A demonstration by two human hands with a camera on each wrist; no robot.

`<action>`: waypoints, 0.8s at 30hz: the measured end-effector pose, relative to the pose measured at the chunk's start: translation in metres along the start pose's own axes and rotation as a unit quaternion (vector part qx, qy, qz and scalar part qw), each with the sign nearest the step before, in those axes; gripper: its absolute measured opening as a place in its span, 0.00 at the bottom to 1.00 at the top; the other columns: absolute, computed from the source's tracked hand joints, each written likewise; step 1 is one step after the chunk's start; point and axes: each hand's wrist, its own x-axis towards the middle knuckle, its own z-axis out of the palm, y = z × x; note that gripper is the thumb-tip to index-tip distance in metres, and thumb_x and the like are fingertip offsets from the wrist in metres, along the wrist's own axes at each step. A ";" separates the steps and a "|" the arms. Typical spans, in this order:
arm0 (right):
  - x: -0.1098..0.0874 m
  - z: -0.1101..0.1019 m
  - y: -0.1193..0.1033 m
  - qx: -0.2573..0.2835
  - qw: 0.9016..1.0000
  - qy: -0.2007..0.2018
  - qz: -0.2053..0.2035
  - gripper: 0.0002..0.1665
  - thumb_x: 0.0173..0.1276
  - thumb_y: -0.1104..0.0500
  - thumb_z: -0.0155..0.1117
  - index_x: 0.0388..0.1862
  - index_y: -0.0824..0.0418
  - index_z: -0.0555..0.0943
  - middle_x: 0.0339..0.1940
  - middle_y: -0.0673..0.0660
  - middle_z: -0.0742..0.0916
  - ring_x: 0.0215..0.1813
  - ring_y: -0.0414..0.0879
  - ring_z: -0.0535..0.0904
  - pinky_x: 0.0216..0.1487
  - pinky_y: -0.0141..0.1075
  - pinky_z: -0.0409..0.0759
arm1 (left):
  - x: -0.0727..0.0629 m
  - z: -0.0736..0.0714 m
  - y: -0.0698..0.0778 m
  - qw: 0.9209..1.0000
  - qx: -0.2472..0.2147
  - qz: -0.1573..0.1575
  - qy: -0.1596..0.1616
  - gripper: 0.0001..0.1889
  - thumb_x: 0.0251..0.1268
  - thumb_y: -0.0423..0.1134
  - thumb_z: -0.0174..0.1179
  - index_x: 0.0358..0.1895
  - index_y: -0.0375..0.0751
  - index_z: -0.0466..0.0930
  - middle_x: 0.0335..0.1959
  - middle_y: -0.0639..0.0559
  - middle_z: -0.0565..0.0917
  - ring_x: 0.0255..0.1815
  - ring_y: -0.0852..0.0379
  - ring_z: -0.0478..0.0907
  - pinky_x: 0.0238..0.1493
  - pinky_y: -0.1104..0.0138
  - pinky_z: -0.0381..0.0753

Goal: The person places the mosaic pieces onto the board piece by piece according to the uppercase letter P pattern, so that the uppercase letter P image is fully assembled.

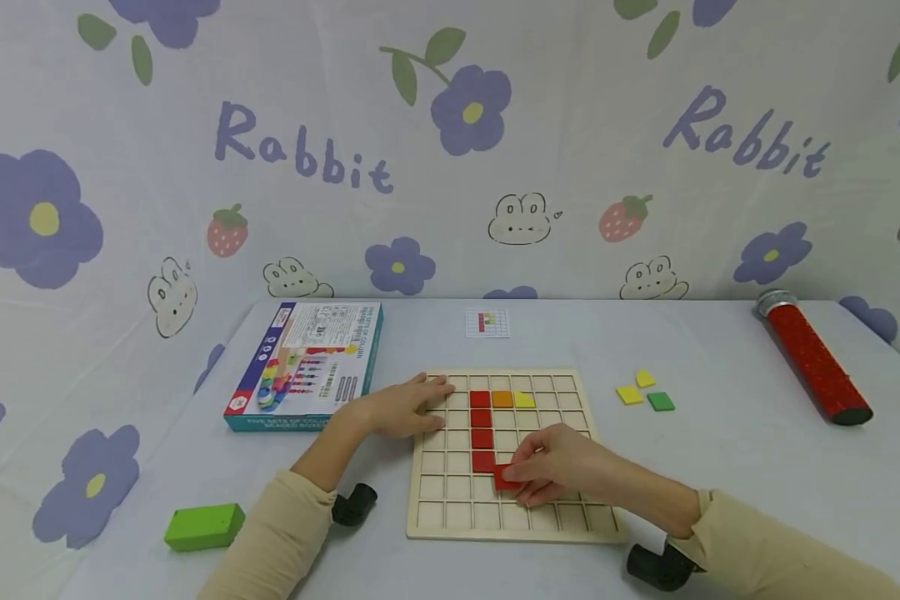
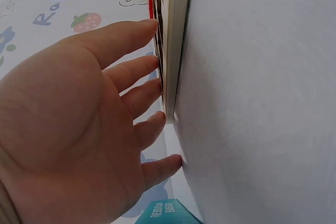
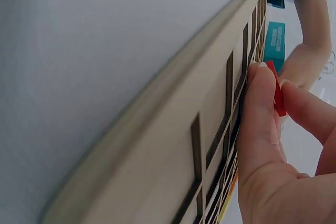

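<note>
A wooden grid board (image 1: 457, 533) lies on the table in the head view. Down one of its columns run several red square tiles (image 1: 482, 438), with an orange tile (image 1: 502, 399) and a yellow tile (image 1: 524, 401) to the right of the top one. My right hand (image 1: 570, 462) pinches another red tile (image 1: 507, 477) between thumb and fingers, low over the board just right of the column's bottom tile; the right wrist view shows this red tile (image 3: 276, 88) tilted. My left hand (image 1: 397, 408) rests on the board's upper left edge, fingers spread.
Right of the board lie a yellow square (image 1: 629, 395), a yellow rounded piece (image 1: 645, 379) and a green square (image 1: 661, 402). A pattern card (image 1: 487, 323) sits behind the board. Around stand a boxed set (image 1: 307, 358), a green block (image 1: 205, 527) and a red microphone-like cylinder (image 1: 816, 358).
</note>
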 end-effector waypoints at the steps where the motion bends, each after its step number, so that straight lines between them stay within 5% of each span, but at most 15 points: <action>1: 0.000 0.002 -0.001 -0.002 1.000 0.001 0.001 0.10 0.62 0.61 0.69 0.34 0.66 0.78 0.26 0.58 0.85 0.25 0.45 0.82 0.31 0.35 0.83 | 0.000 0.000 0.000 1.000 -0.001 0.000 0.000 0.30 0.73 0.45 0.52 0.74 0.43 0.57 0.75 0.47 0.53 0.76 0.45 0.40 0.71 0.51 0.45; 24: -0.001 0.023 -0.012 -0.062 0.996 0.055 -0.009 0.09 0.60 0.63 0.69 0.32 0.64 0.77 0.22 0.56 0.84 0.22 0.45 0.81 0.27 0.35 0.83 | -0.001 0.000 0.001 1.000 0.003 -0.005 -0.002 0.30 0.73 0.45 0.51 0.74 0.43 0.57 0.75 0.47 0.52 0.76 0.44 0.40 0.71 0.51 0.46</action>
